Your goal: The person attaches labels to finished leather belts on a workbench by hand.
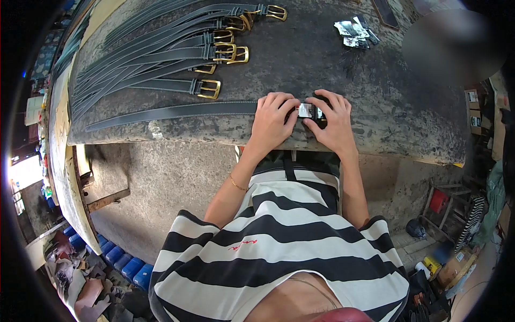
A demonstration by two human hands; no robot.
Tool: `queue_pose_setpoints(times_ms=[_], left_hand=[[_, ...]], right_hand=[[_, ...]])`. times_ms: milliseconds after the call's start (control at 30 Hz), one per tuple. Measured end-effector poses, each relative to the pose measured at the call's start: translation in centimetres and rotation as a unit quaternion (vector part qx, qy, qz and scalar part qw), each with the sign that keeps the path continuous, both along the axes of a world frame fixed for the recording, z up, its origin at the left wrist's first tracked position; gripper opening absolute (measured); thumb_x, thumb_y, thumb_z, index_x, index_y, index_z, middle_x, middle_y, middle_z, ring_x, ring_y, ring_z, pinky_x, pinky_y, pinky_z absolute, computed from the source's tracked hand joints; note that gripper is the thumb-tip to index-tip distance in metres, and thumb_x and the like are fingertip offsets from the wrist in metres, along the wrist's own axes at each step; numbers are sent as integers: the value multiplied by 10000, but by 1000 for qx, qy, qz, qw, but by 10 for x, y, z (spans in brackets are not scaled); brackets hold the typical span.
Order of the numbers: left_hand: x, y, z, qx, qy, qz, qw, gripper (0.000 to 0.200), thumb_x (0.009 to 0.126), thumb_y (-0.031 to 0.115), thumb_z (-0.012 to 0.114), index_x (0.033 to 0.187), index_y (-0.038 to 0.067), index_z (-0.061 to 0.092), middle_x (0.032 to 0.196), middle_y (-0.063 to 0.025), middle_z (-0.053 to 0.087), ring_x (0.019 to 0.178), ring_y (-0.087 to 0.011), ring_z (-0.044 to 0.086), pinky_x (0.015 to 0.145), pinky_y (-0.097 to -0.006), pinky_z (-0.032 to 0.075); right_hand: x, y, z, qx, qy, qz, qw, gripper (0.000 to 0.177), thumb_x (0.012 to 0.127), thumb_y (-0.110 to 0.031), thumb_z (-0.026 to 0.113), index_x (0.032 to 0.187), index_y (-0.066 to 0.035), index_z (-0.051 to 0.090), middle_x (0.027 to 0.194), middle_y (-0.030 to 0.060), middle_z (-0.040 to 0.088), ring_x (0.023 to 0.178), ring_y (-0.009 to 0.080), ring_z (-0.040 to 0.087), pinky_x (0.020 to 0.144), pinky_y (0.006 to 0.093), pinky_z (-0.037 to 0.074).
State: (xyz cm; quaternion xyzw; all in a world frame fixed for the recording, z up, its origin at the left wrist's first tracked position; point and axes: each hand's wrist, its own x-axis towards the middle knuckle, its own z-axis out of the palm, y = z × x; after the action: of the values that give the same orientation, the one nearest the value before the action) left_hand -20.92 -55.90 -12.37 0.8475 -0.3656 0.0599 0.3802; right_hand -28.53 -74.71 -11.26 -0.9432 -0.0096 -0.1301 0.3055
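A grey belt (177, 111) with pale edge stitching lies flat along the front of the dark table, its pointed end to the left. My left hand (272, 121) is closed over the belt's right part, fingers curled and pressing down. Between my hands sits a small white and black tag (306, 110) at the belt's end. My right hand (335, 119) curls around the tag's right side, thumb below and fingers above. Whatever lies under my right palm, including any buckle on this belt, is hidden.
Several grey belts with gold buckles (210, 89) lie overlapped on the table's left. A pile of small tags (355, 33) sits at the back right. The table's front edge (204, 143) runs just before me. Blue containers (132, 268) stand on the floor at left.
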Motion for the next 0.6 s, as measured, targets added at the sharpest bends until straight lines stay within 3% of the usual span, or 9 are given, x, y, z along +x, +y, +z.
queue_pose_setpoints(times_ms=[67,133,233,400,533,600], left_hand=[[2,1,0,5,14,3,1000,235,843,98,723,1074,71,693,1112,-58,673,1119,-280,603,966,-425,434],[1,4,2,6,14,-8,1000,329,837,122,737,1147,53,653,1140,-79,671,1154,-289,592,987,-427,422],[2,8,12,6,65,-32,997,403,818,134,758,1189,36,633,1201,-115,648,1202,-304,566,1031,-430,404],[3,16,8,23,42,-45,998,504,790,171,799,1234,9,622,1287,-155,585,1252,-347,525,1062,-450,415],[6,17,10,61,14,-27,998,536,783,241,829,1217,-1,629,1299,-155,562,1254,-359,518,1054,-477,424],[11,26,16,72,-7,-20,997,534,786,257,832,1208,0,628,1295,-152,564,1252,-352,521,1054,-483,419]], right_hand=[[-1,-6,7,23,4,8,1000,578,722,-151,846,1271,-146,666,1352,77,575,1290,313,513,1112,481,370],[-6,-16,16,158,57,1,986,666,696,-67,854,1320,-118,625,1381,91,571,1290,333,529,1084,440,440],[-15,-35,23,172,95,13,980,683,707,-9,834,1342,-95,595,1413,108,550,1296,332,522,1076,419,459],[-18,-50,19,151,45,35,987,482,737,76,770,1192,-46,669,1281,119,638,1210,336,589,967,426,519],[-20,-52,25,100,17,73,992,467,731,55,776,1173,-64,680,1272,118,627,1186,332,587,948,433,521],[-20,-54,43,10,25,85,996,467,727,39,774,1165,-98,692,1269,111,615,1170,344,580,944,446,522]])
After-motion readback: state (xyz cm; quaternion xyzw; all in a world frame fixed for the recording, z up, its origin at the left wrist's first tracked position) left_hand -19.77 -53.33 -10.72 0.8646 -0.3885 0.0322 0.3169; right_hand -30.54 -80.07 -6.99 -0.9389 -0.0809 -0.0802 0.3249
